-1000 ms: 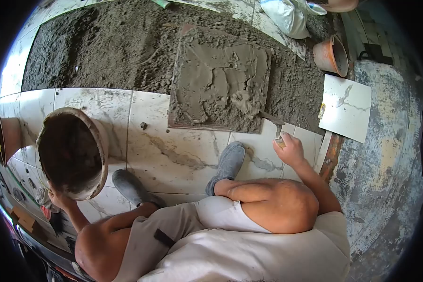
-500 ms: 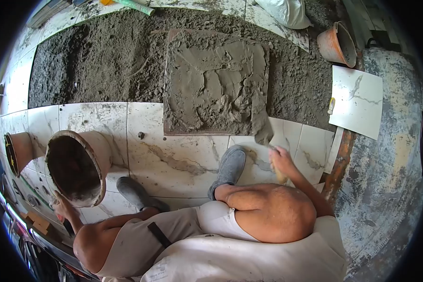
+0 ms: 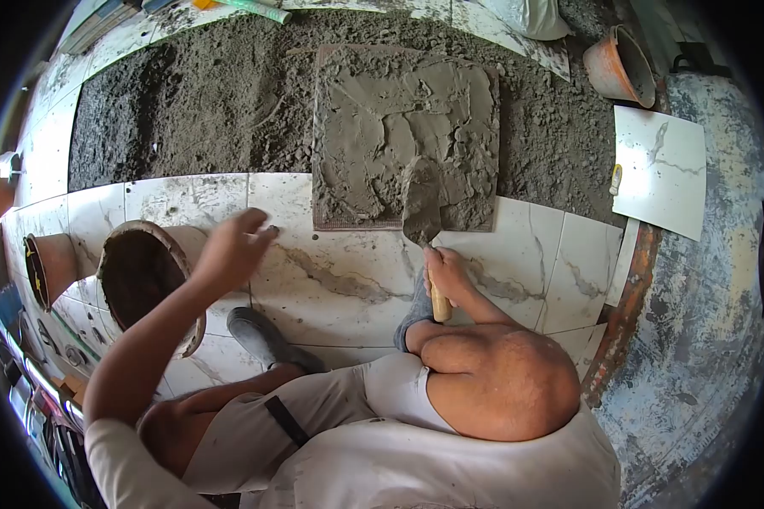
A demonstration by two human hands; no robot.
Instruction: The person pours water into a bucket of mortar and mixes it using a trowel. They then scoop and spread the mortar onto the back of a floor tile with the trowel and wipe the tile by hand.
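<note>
My right hand point(image 3: 448, 278) is wrapped round the wooden handle of a trowel point(image 3: 422, 199). The trowel's mortar-smeared blade lies over the near part of a square tile point(image 3: 324, 223) turned face down, its back coated with wet grey mortar point(image 3: 365, 119). Over the white floor tiles, my left hand point(image 3: 233, 250) is stretched out with its fingers apart, holding nothing that I can see. A small dark clump point(image 3: 272, 230) shows right by its fingertips. Beside the left forearm stands a large bucket point(image 3: 191, 246) with a dark inside, partly covered by the arm.
Loose grey mortar mix point(image 3: 204, 110) spreads beneath and around the coated tile. A smaller bucket point(image 3: 55, 263) is at far left, an orange bucket point(image 3: 611, 72) at upper right. A white marbled tile point(image 3: 666, 170) lies at right, with a yellow-handled tool point(image 3: 616, 179) at its edge.
My left hand has left the large bucket's near rim and swung forward over the floor. The trowel has moved left from the coated tile's right edge, and the view has shifted slightly.
</note>
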